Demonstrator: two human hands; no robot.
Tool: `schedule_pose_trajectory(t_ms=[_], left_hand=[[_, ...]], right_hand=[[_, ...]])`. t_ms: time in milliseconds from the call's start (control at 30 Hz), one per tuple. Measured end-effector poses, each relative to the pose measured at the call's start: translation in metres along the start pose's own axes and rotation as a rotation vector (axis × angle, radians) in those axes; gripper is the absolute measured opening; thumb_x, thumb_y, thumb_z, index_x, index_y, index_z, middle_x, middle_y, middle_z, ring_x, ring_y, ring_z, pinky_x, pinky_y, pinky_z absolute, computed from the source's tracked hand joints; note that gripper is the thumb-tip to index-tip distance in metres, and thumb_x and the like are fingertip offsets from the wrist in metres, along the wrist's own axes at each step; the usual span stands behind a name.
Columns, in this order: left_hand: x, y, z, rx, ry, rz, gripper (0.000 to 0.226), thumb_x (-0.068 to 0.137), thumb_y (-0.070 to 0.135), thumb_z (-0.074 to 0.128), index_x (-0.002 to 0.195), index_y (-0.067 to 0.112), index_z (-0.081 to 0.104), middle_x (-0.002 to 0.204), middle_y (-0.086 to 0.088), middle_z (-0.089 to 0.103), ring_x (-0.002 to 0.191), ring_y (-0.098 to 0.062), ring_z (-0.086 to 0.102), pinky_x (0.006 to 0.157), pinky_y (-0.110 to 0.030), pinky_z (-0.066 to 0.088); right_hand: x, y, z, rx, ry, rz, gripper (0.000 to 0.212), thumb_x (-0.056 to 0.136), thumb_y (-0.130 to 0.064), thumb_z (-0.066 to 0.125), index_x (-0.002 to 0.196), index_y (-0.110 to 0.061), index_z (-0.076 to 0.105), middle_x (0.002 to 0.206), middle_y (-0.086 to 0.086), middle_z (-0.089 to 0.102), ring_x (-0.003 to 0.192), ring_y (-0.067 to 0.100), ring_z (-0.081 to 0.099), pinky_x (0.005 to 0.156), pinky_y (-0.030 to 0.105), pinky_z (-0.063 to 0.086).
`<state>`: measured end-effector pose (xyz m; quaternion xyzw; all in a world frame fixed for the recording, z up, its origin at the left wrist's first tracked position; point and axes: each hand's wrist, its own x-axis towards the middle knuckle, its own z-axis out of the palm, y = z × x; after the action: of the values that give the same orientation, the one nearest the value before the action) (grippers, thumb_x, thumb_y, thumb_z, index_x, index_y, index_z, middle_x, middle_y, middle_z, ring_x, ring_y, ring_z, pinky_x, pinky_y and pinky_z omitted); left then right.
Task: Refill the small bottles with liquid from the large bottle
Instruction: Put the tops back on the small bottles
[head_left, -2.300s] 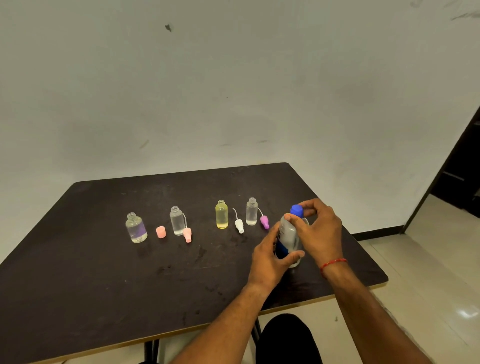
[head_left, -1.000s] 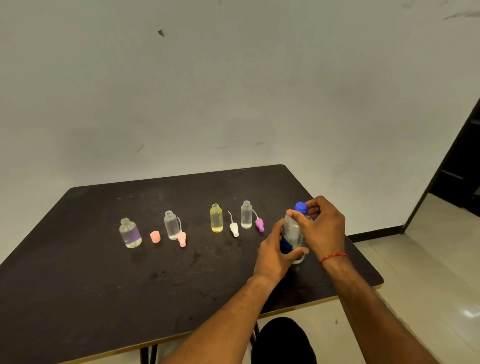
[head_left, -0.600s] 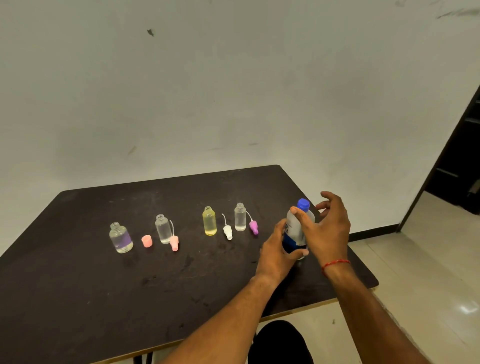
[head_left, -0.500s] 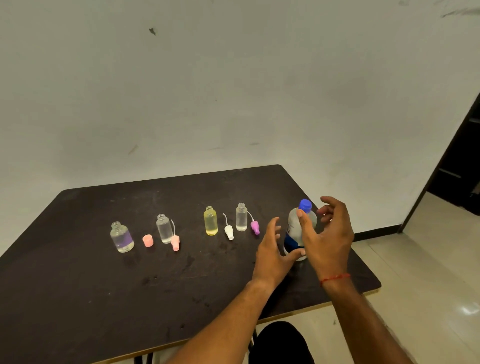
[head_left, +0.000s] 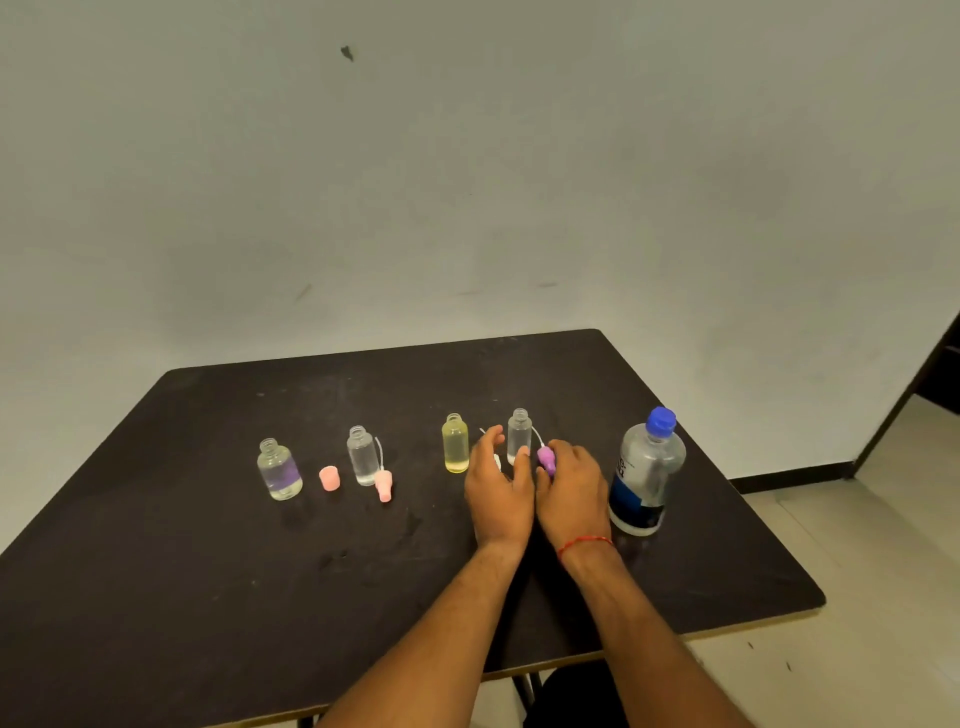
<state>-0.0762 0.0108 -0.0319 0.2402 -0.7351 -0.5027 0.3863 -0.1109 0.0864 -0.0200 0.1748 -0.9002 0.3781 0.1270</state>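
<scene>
1. Nearest, on the dark table (head_left: 208, 597), the two hands lie side by side, almost touching. The right hand (head_left: 574, 493) curls thumb and fingertips round the purple cap (head_left: 545, 458), pinching it low by the tabletop. The left hand (head_left: 498, 488) is loosely spread and holds nothing. One of its fingertips reaches the foot of the clear small bottle (head_left: 519, 434) at its twelve o'clock.
2. At the right hand's three o'clock, the large bottle (head_left: 647, 467) stands upright and apart from it, with its blue cap (head_left: 661, 420) on.
3. Farther off, the row runs toward nine o'clock: the yellow bottle (head_left: 455, 444), a second clear bottle (head_left: 362, 457) and a purple-labelled bottle (head_left: 278, 470). All are open-necked and hold liquid. A pink cap (head_left: 329, 478) and a pink nozzle cap (head_left: 383, 486) lie beside them.
4. Pouring looks finished, and recapping seems to be the step in hand. The next move calls for lifting the purple cap and guiding its thin tube into the open neck while the left hand steadies that light bottle.
</scene>
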Motion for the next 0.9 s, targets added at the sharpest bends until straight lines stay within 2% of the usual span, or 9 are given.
schedule_pose_trajectory(t_ms=[133,200,300,367,467,600,767,900], left_hand=[[0.007,-0.002,0.009,0.044,-0.086,-0.001,0.049,0.091,0.024,0.074,0.137,0.015,0.058,0.116,0.015,0.057,0.106,0.001,0.054,0.090,-0.006,0.041],[0.013,-0.005,0.013,0.054,-0.089,-0.016,0.058,0.090,0.028,0.075,0.142,0.013,0.054,0.125,0.007,0.060,0.113,0.000,0.052,0.092,-0.001,0.033],[0.021,-0.008,0.019,0.069,-0.088,-0.049,0.065,0.089,0.032,0.077,0.146,0.012,0.051,0.135,-0.003,0.061,0.124,-0.011,0.056,0.100,-0.012,0.037],[0.025,-0.008,0.022,0.070,-0.084,-0.046,0.058,0.089,0.031,0.077,0.140,0.013,0.056,0.125,0.000,0.066,0.115,-0.012,0.062,0.099,-0.019,0.045],[0.027,-0.012,0.026,0.024,-0.076,-0.014,0.025,0.090,0.023,0.075,0.114,0.022,0.067,0.098,0.011,0.069,0.089,-0.004,0.065,0.087,-0.034,0.056],[0.027,-0.020,0.027,-0.017,-0.080,-0.033,0.018,0.091,0.024,0.072,0.108,0.029,0.067,0.095,0.010,0.071,0.089,-0.009,0.068,0.084,-0.039,0.058],[0.026,-0.022,0.027,-0.058,-0.100,-0.037,0.012,0.090,0.029,0.071,0.098,0.033,0.064,0.089,0.012,0.070,0.084,-0.007,0.068,0.079,-0.041,0.059],[0.024,-0.021,0.025,-0.094,-0.085,0.007,0.019,0.088,0.030,0.073,0.106,0.032,0.067,0.093,0.012,0.072,0.089,-0.010,0.069,0.081,-0.043,0.058]], right_hand=[[0.014,0.002,0.004,-0.076,-0.087,0.038,0.014,0.095,-0.023,0.049,0.091,-0.013,0.059,0.097,0.007,0.060,0.094,0.023,0.055,0.075,0.031,0.046],[0.020,0.003,0.005,-0.129,-0.119,0.032,0.013,0.094,-0.020,0.047,0.087,-0.013,0.056,0.093,0.007,0.059,0.092,0.024,0.053,0.070,0.029,0.042],[0.028,0.002,0.006,-0.151,-0.147,0.045,0.012,0.093,-0.016,0.046,0.084,-0.013,0.054,0.091,0.009,0.059,0.091,0.026,0.052,0.069,0.033,0.043],[0.031,0.002,0.007,-0.184,-0.170,0.051,0.012,0.095,-0.016,0.045,0.087,-0.014,0.054,0.092,0.008,0.061,0.092,0.024,0.052,0.068,0.032,0.041],[0.033,0.001,0.006,-0.203,-0.175,0.049,0.011,0.097,-0.020,0.047,0.100,-0.013,0.054,0.096,0.008,0.062,0.092,0.024,0.056,0.069,0.031,0.043],[0.028,-0.008,-0.001,-0.193,-0.043,0.010,0.013,0.097,-0.022,0.051,0.108,-0.016,0.048,0.095,0.006,0.062,0.088,0.021,0.060,0.075,0.036,0.054],[0.026,-0.030,-0.033,-0.173,0.107,-0.096,0.018,0.097,-0.020,0.055,0.112,-0.012,0.054,0.097,0.008,0.061,0.086,0.020,0.060,0.076,0.032,0.054],[0.032,-0.046,-0.060,-0.111,0.268,-0.237,0.012,0.094,-0.013,0.060,0.105,-0.007,0.061,0.090,0.012,0.063,0.076,0.024,0.062,0.066,0.033,0.054]])
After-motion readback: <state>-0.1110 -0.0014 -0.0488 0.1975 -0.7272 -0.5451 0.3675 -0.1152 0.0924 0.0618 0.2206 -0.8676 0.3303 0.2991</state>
